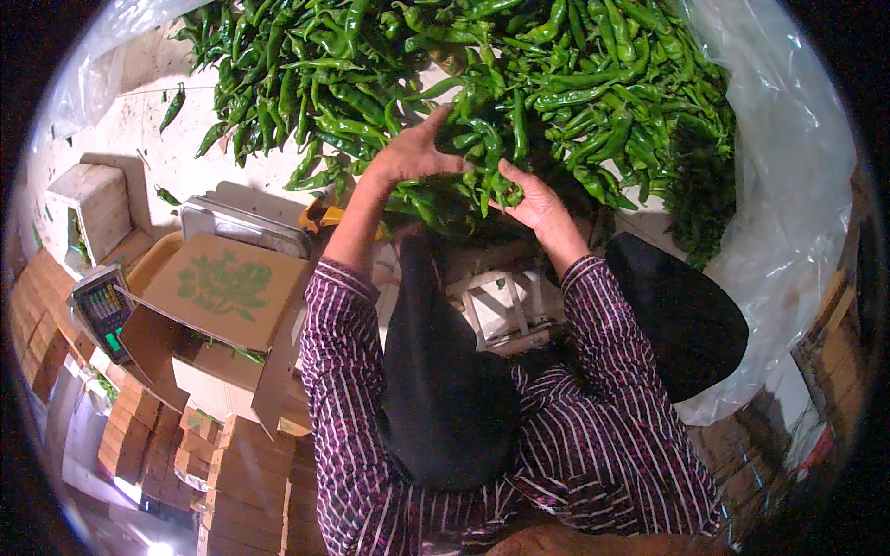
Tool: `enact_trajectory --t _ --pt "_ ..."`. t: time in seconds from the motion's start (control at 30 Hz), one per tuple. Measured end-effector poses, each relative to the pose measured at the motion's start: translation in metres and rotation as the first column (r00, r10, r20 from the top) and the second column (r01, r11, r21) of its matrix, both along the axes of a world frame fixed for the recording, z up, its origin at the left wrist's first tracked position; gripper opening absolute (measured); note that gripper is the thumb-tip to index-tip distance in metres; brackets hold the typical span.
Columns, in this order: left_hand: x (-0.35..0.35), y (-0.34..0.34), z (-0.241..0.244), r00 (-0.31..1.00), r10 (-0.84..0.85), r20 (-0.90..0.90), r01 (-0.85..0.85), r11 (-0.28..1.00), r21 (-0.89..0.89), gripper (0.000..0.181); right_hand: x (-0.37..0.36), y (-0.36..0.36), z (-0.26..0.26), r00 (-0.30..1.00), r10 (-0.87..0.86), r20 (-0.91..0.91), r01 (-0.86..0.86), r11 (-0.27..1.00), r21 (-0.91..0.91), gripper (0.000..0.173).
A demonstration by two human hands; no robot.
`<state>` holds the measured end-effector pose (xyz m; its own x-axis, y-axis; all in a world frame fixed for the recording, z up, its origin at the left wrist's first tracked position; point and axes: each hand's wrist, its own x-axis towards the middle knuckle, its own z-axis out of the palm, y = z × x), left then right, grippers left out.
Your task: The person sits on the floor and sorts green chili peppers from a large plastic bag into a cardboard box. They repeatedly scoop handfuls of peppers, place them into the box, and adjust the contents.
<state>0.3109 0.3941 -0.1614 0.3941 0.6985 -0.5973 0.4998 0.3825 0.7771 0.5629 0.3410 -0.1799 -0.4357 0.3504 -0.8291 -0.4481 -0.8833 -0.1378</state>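
Observation:
A large heap of long green peppers [348, 97] spreads before me over a pale floor. My left hand [414, 149] reaches into its near edge, thumb and forefinger spread wide against the peppers; its other fingers are mostly hidden. Facing it, my right hand [534, 198] cups a few green peppers [502, 189], with the thumb on the near side and fingers partly beneath them. Between the two hands, more peppers [480, 135] lie bunched together. Below the hands, dark shade hides part of what holds the nearest peppers.
An open cardboard box [222, 285] with a green plant print stands at left, before a metal tray-like platform [243, 226]. Beside it is a keypad display unit [104, 313]. Clear plastic sheeting [786, 181] borders the right. Stacked cartons [247, 479] fill the lower left.

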Motion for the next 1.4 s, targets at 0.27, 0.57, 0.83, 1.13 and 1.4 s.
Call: enact_trajectory --t 0.27,0.57,0.83,1.13,1.4 --pt "0.012 0.013 -0.023 0.982 -0.070 -0.176 0.106 0.974 0.202 0.123 0.004 0.006 -0.008 0.992 -0.004 -0.130 -0.005 0.998 -0.069 0.051" --pt "0.025 0.032 -0.013 0.970 -0.242 -0.013 0.242 0.968 0.066 0.109 0.007 0.010 0.005 0.995 0.050 -0.087 -0.048 0.999 0.023 0.049" --pt "0.027 0.008 0.063 0.998 -0.068 0.020 0.059 0.952 0.300 0.098 0.007 0.004 0.082 0.999 0.005 -0.036 0.006 0.951 0.310 0.061" --pt "-0.020 -0.018 0.197 0.986 0.165 0.019 -0.140 0.766 0.627 0.101 -0.036 0.023 0.198 0.982 0.128 0.139 -0.184 0.808 0.559 0.101" --pt "-0.145 -0.115 0.316 0.914 0.360 0.187 -0.328 0.385 0.863 0.096 -0.177 -0.002 0.342 0.884 0.376 0.278 -0.394 0.281 0.875 0.078"
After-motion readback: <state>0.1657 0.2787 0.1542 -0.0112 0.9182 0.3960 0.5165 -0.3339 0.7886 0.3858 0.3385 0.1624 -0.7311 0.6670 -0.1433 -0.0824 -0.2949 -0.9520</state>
